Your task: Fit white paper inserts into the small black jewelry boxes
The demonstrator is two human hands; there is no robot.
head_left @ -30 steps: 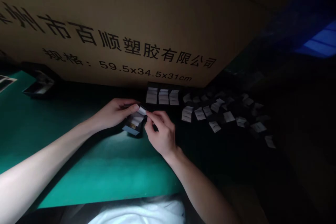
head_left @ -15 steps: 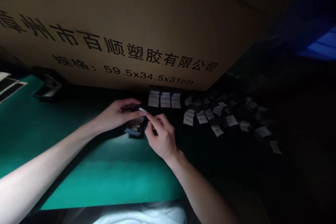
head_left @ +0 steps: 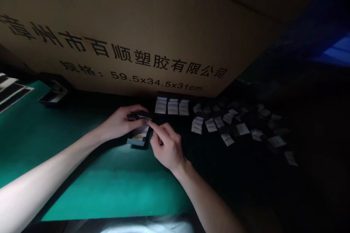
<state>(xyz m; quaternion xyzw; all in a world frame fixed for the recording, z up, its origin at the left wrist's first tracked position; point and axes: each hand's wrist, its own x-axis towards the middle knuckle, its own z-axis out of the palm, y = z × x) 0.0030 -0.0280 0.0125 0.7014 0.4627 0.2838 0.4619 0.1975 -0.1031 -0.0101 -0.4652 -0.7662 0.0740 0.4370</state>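
A small dark box (head_left: 137, 142) with a pale inside lies on the green table, its near wall bluish. My left hand (head_left: 124, 122) grips it from the left, fingers behind its far end and thumb over the inside. From the right, my right hand (head_left: 167, 145) reaches in with the index finger stretched to the box's upper right edge, by the left thumb. The other right fingers are curled. Whatever lies under the two fingertips is too small to make out.
A large cardboard carton (head_left: 123, 18) stands behind. Three folded white cards (head_left: 172, 107) sit in a dark holder before it. Many loose folded cards (head_left: 242, 128) lie to the right. Another open dark box (head_left: 54, 94) and flat strips (head_left: 13, 94) are at the left.
The white piece at my fingertips has gone down into the box, and more of the box's inside shows. My right index finger has dropped slightly. The view has shifted a little.
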